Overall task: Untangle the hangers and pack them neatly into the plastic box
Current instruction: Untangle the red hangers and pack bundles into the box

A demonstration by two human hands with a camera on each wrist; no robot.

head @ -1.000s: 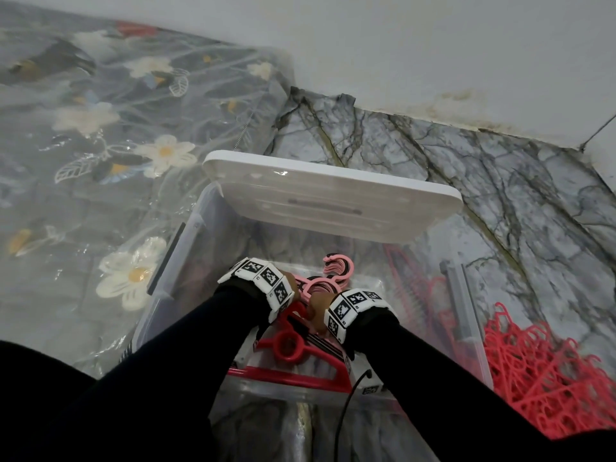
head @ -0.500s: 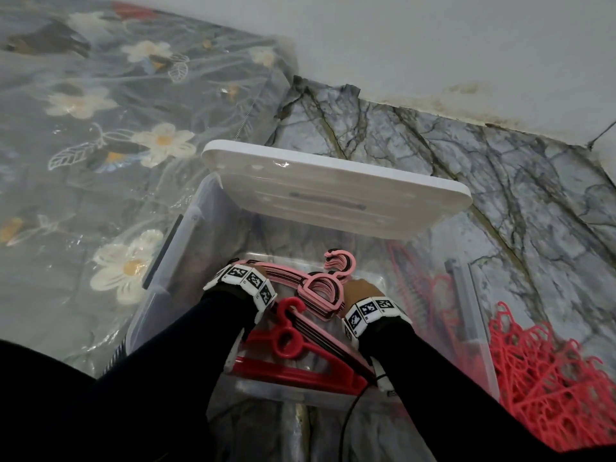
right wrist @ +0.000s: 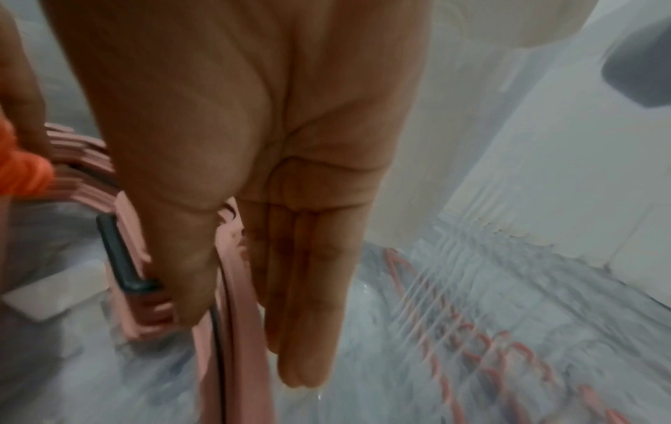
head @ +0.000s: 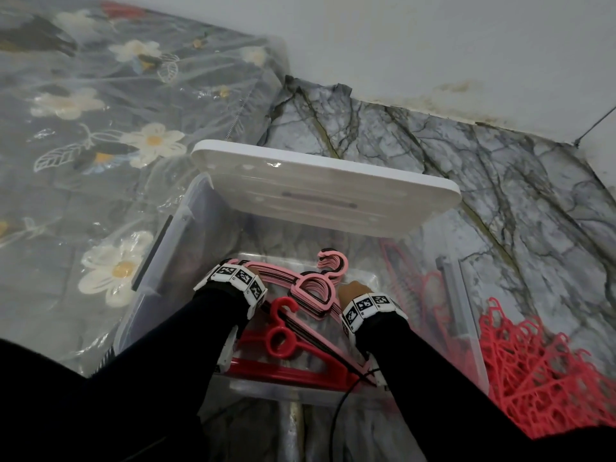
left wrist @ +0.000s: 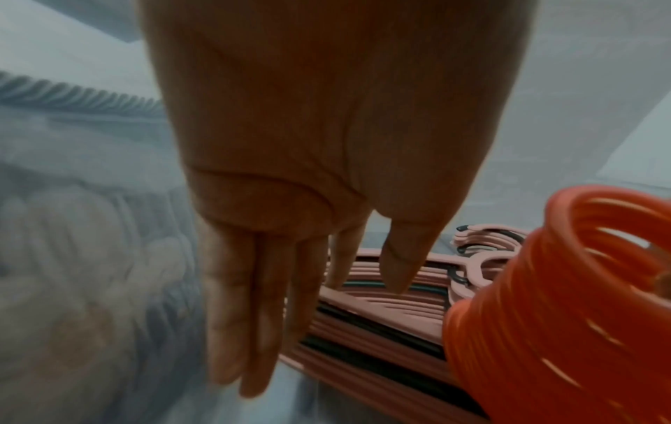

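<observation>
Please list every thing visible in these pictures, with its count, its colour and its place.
box: one, clear, on the floor, open.
lid: one, white, across the box's far end.
pink hangers: one stack, pink, inside the box, between both hands.
red hangers: one stack, red, inside the box, nearer the person.
loose hangers: one pile, red, on the floor right of the box.
floral sheet: one, grey with pale flowers, left.
left hand: fingers straight, at the pink stack's left end.
right hand: fingers straight, at its right end.
</observation>
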